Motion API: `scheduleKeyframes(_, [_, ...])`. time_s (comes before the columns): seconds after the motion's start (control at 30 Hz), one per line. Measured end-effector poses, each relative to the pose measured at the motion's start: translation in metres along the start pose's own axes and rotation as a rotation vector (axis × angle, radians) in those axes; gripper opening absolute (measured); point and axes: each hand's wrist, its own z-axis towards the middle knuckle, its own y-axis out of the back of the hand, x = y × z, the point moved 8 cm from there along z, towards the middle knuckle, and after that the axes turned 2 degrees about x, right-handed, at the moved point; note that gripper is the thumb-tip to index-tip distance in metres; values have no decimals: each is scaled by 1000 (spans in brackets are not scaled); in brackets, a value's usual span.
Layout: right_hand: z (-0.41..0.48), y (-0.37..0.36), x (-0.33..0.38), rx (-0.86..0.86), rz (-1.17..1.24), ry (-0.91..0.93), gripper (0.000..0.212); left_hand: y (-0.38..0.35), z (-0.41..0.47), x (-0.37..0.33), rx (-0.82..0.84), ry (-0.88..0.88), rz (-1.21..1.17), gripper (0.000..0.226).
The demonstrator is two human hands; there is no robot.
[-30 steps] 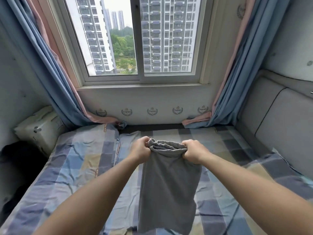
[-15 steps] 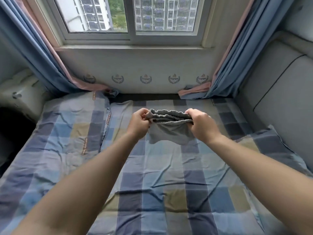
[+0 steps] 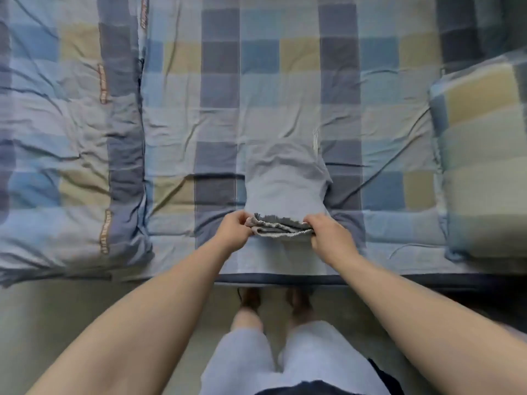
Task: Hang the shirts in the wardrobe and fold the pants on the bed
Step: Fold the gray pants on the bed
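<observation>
Grey pants (image 3: 285, 178) lie flat on the checked bed sheet (image 3: 382, 132), legs stretched away from me and the elastic waistband near the bed's front edge. My left hand (image 3: 233, 230) grips the left end of the waistband. My right hand (image 3: 330, 238) grips its right end. The waistband is bunched between the two hands, slightly above the sheet. No shirts or wardrobe are in view.
A folded checked quilt (image 3: 71, 155) covers the bed's left part. A checked pillow (image 3: 484, 155) lies at the right. The bed's front edge (image 3: 399, 279) runs across the frame, with floor (image 3: 57, 323) below it and my legs and feet close to the bed.
The pants were held up in the air by the waistband; both hands have lowered them so the legs lie on the bed. My view has tilted from the window down onto the bed.
</observation>
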Motion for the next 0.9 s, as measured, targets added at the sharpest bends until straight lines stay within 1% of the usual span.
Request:
scheduleKeyframes(0.07, [-21,-61,-12,117,25,-38,46,-24,-7,61,56,99,43,38])
scheduleKeyframes(0.1, [-34,-89,-16,171,56,-58,43,-35,-13,89,85,137,74,36])
scheduleKeyframes(0.17, [-59,-134,-22,288,100,-100,33,-51,-29,137,153,222,149,21])
scheduleKeyframes(0.23, [-78,-163,-23,390,124,-124,21,-59,-43,171,205,277,175,10])
scheduleKeyframes(0.27, [-82,-170,-23,418,141,-129,20,-60,-48,182,216,297,174,9])
scheduleKeyframes(0.33, [-81,-176,-24,429,183,-151,23,-60,-50,192,211,315,174,9])
scheduleKeyframes(0.37, [-77,-177,-25,422,209,-167,27,-58,-47,193,198,316,181,9])
scheduleKeyframes(0.43, [-61,-171,-28,386,276,-208,31,-53,-34,189,156,321,198,4])
scheduleKeyframes(0.5, [-37,-155,-32,316,357,-250,26,-45,-10,174,87,295,188,10])
scheduleKeyframes(0.6, [11,-124,-38,185,439,-276,17,-34,32,138,-14,219,181,11])
scheduleKeyframes(0.67, [49,-106,-43,123,474,-270,17,-26,64,116,-67,183,183,6])
scheduleKeyframes(0.7, [70,-99,-45,96,491,-272,20,-23,80,106,-97,166,197,5])
scheduleKeyframes(0.83, [147,-80,-54,-28,536,-271,34,-12,148,80,-202,89,186,11])
scheduleKeyframes(0.9, [175,-83,-59,-78,589,-280,42,-12,180,80,-228,61,144,23])
